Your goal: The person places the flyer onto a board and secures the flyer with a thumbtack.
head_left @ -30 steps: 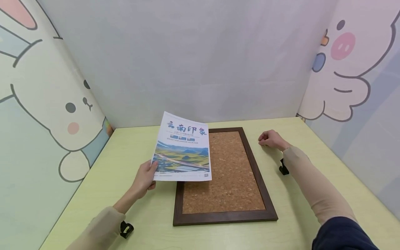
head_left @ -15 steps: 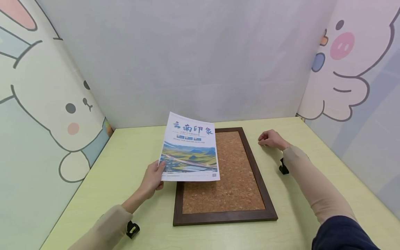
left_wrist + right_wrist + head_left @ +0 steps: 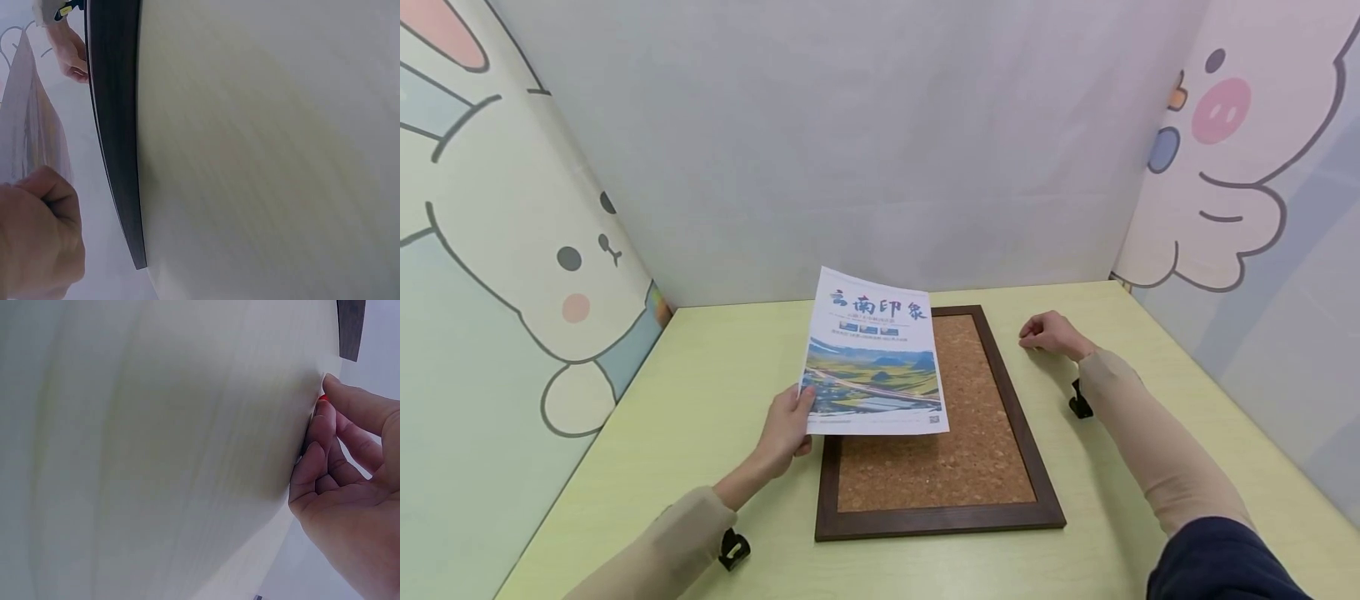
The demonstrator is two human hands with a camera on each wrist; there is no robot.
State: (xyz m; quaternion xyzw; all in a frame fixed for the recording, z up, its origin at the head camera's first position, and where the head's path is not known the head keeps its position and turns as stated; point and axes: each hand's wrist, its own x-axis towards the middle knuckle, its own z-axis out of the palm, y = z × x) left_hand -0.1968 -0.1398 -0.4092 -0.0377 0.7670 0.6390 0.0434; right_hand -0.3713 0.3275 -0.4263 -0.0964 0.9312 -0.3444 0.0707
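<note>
My left hand (image 3: 786,427) pinches the lower left corner of a printed poster (image 3: 876,350) with a landscape photo and holds it tilted up over the left part of a cork board (image 3: 977,450) in a dark wooden frame (image 3: 940,521). In the left wrist view the left hand (image 3: 37,240) grips the sheet (image 3: 28,125) beside the frame's edge (image 3: 115,125). My right hand (image 3: 1048,332) rests on the table right of the board, fingers curled. Its fingertips (image 3: 319,415) press a small red thing (image 3: 323,397) against the tabletop.
The pale yellow table (image 3: 715,375) is closed in by a grey back wall and cartoon-printed side panels (image 3: 512,250). Black wrist-camera mounts (image 3: 733,548) sit on both sleeves.
My left hand has carried the poster to the right, further over the cork board. The right hand has stayed where it was.
</note>
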